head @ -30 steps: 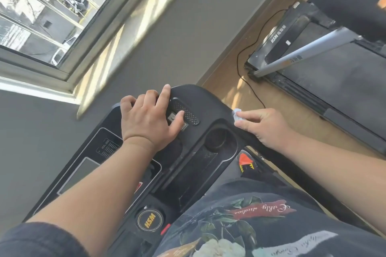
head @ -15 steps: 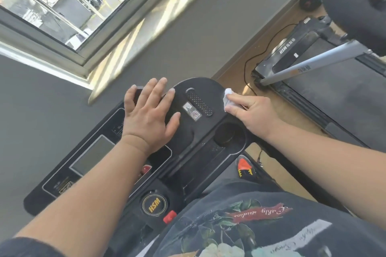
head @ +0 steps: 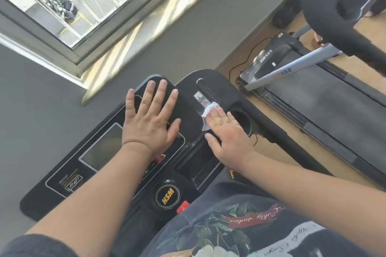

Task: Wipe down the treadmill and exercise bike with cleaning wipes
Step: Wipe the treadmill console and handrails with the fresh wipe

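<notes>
Hiding most of the wipe (head: 208,110), right hand (head: 227,131) presses it flat.

Sleeve (head: 31,245): short, dark, left upper arm
Forearms: bare
Shirt (head: 240,227): dark, floral print, red banner with script lettering

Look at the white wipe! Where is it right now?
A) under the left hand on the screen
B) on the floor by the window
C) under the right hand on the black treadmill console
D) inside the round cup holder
C: the white wipe peeks out from under the flat fingers of the right hand, pressed on the treadmill console beside the cup holder; the left hand has none.
</notes>
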